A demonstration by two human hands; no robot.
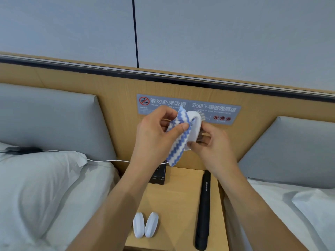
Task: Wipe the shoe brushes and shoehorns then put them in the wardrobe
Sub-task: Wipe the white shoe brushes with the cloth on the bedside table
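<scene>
Above the nightstand, my right hand [208, 142] grips a white shoe brush [195, 127] with grey bristles facing away. My left hand [159, 131] pinches a blue-and-white zigzag cloth [176, 142] against the brush's white back. A long black shoehorn [204, 209] lies on the wooden nightstand [181, 201] at its right side. Two small white shoehorns [145, 224] lie side by side near the nightstand's front left.
A bed with a white pillow [41, 187] is on the left, another bed [290, 214] on the right. A black box [158, 175] stands at the back of the nightstand. A white cable [101, 160] runs across the left pillow. Wooden headboard with a grey sign [223, 113] behind.
</scene>
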